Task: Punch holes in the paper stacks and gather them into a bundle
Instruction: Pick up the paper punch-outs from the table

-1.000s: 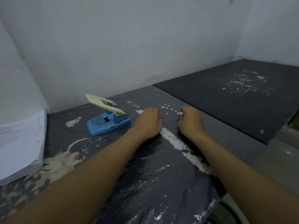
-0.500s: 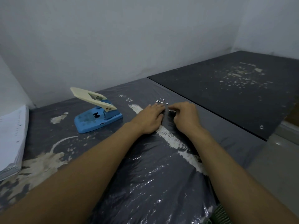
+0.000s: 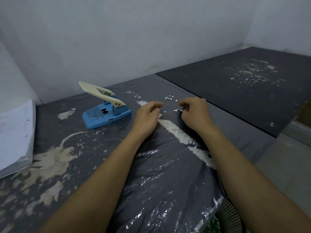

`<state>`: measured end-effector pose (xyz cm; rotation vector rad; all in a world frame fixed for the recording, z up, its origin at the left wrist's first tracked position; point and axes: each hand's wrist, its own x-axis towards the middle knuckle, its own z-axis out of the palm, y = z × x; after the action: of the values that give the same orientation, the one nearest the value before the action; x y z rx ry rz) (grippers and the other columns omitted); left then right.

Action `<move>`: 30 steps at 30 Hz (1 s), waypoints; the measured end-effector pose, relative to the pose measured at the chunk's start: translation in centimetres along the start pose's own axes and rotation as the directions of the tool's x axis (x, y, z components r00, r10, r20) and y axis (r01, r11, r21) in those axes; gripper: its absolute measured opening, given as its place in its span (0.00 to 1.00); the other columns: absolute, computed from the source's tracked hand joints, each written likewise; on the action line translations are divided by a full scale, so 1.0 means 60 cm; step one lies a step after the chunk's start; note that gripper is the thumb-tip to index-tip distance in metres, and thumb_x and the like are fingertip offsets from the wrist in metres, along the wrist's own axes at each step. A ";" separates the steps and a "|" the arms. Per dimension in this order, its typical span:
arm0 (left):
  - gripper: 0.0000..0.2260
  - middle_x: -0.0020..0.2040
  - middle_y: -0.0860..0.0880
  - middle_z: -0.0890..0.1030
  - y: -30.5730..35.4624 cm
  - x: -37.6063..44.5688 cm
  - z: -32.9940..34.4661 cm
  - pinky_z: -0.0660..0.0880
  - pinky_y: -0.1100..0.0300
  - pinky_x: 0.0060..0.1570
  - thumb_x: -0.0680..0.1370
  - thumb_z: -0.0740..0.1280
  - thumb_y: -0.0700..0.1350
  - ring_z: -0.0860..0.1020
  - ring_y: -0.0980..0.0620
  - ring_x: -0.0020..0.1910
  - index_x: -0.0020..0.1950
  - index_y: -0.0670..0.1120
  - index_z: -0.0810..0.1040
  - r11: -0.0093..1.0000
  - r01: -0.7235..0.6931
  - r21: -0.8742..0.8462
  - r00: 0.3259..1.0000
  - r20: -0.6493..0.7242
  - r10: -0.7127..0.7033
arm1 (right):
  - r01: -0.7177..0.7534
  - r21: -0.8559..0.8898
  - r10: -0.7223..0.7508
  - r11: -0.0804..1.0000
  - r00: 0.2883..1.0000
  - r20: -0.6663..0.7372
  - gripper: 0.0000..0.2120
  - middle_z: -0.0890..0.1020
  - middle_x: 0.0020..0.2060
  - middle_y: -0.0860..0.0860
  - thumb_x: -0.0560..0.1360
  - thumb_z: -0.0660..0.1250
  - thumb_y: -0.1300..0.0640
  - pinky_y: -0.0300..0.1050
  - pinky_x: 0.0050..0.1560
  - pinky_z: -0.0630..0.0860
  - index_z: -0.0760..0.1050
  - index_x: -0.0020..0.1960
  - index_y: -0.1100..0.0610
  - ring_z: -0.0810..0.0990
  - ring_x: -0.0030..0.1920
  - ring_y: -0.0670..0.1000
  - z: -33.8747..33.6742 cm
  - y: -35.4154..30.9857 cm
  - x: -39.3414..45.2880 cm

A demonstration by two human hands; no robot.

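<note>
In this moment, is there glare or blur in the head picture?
Head view: white glare streaks on the plastic-covered table; the punch and paper dots look sharp; wide-angle bending at the edges; dim, even light, soft shadows under both hands.

Single head-worn view, close, angled forward and down over table (image 3: pixel 101 165), probably toward wall corner.

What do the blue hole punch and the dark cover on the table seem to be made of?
The hole punch: its blue base looks like painted metal or hard plastic, matte and scuffed; the cream lever looks like smooth plastic. The table cover looks like thin dark plastic film, judging by its glossy wrinkles and highlights.
</note>
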<state>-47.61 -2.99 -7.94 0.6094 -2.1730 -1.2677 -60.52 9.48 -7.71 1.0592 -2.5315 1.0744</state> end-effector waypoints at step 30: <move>0.14 0.59 0.42 0.83 0.017 0.006 -0.023 0.75 0.53 0.66 0.84 0.56 0.40 0.81 0.49 0.59 0.63 0.38 0.78 0.674 0.279 -0.684 0.919 -0.012 -0.394 | -0.249 0.292 0.196 0.923 0.961 0.197 0.10 0.86 0.34 0.52 0.70 0.75 0.69 0.41 0.45 0.83 0.85 0.37 0.55 0.85 0.37 0.48 -0.030 -0.120 0.007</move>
<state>-47.10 -3.65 -6.37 0.7799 -1.3308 -1.9885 -56.06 7.02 -2.25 0.9812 -2.7252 1.5578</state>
